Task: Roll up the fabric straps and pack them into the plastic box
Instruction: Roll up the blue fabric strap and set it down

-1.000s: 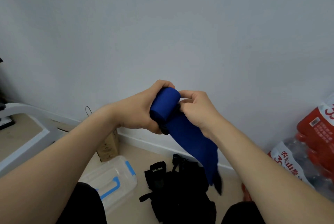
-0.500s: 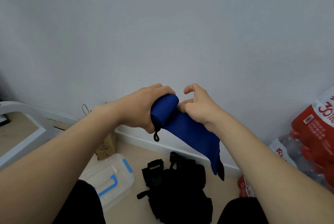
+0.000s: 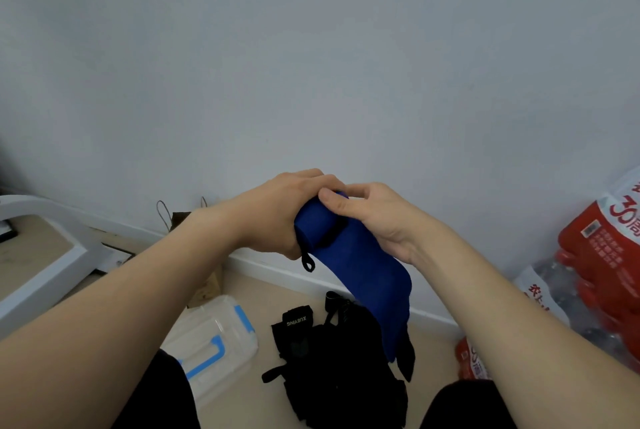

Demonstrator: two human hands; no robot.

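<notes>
I counted two hands, my left hand and my right hand, and one blue strap between them. Below my left hand lay one plastic box and one paper bag. Below my right hand was one heap of black straps, whose number I could not tell. Beyond my right hand were two red packs, the big red pack and the small red pack.

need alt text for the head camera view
The left hand grips a half-rolled blue fabric strap in mid-air while the right hand pinches its top; its tail hangs down. A clear plastic box and black straps lie below.
</notes>
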